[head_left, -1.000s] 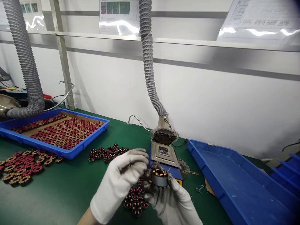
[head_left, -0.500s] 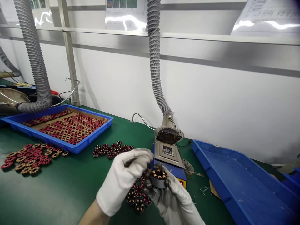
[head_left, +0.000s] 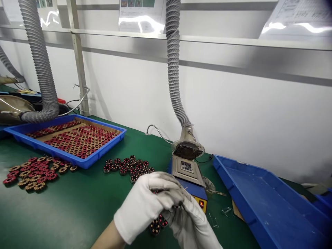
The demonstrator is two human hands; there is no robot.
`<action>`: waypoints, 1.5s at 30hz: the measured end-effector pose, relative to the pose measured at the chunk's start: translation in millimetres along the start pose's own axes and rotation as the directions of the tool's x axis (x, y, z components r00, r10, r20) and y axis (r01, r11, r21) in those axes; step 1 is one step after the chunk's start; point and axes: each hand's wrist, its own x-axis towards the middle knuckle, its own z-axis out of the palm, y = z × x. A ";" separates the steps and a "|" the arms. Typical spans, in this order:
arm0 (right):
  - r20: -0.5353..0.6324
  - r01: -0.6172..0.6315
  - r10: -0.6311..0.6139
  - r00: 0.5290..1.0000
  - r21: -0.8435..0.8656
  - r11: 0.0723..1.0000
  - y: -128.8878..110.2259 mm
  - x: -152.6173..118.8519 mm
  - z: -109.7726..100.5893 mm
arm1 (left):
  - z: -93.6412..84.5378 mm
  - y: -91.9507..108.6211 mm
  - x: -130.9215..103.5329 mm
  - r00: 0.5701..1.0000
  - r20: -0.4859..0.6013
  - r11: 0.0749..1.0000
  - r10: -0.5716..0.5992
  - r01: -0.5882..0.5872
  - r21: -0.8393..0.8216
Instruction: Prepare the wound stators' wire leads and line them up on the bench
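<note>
White work gloves cover both hands, their fingertips stained dark. My right hand (head_left: pixel 190 218) is closed around a ring-shaped motor stator (head_left: pixel 177 206), of which only a dark sliver shows between the gloves. Over its top my left hand (head_left: pixel 155 192) is curled, fingers closed against it and touching the right glove. Below and behind the hands lie more round stators (head_left: pixel 155 227) with dark rims and red or tan segments. Another cluster of the same stators (head_left: pixel 127 165) stands just beyond the left hand.
A blue solder pot (head_left: pixel 188 169) with a metal top stands behind my hands, under an extraction hood (head_left: pixel 188 148). At the right is a large blue tray (head_left: pixel 272 193). A blue tray (head_left: pixel 120 136) of red and tan cores sits left, beside loose cores (head_left: pixel 33 173).
My left hand has come down and right onto the stator, covering it almost wholly. The right hand still holds it. The view has shifted slightly.
</note>
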 end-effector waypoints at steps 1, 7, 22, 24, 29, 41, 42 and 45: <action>0.002 -0.002 0.002 1.000 0.011 1.000 0.4 -0.2 -0.9 | 1.2 -0.7 0.1 1.000 -0.013 0.999 0.019 -0.019 -0.027; 0.142 -0.087 0.074 0.987 0.084 0.993 -3.7 1.1 -6.7 | -10.2 -0.8 -1.6 0.951 -0.277 0.989 0.139 -0.147 -0.009; 0.124 -0.150 0.151 0.981 -0.013 0.989 -1.7 -0.8 -6.4 | -16.1 -7.2 -0.4 0.962 -0.168 0.975 0.217 -0.223 -0.020; 0.120 -0.136 0.135 0.984 0.004 0.991 -2.6 -0.8 -8.3 | -17.6 -1.9 -2.0 0.963 -0.222 0.982 0.153 -0.172 -0.071; 0.051 -0.101 0.098 0.994 0.076 0.992 -5.4 -2.5 -10.0 | -10.0 7.6 -1.2 0.994 0.002 0.994 -0.106 0.106 0.016; 0.042 -0.077 0.075 0.996 0.049 0.996 -5.7 -7.3 -16.2 | -11.1 6.8 -8.4 0.981 -0.191 0.995 -0.037 0.018 -0.101; 0.033 -0.068 0.066 0.997 0.048 0.997 -5.3 -7.4 -16.2 | -9.5 7.4 -6.9 0.991 -0.111 0.994 -0.080 0.071 -0.083; -0.020 0.021 -0.022 1.000 -0.032 0.999 -4.8 -5.6 -14.9 | -2.5 8.8 -4.5 0.999 0.033 0.999 -0.031 0.033 -0.043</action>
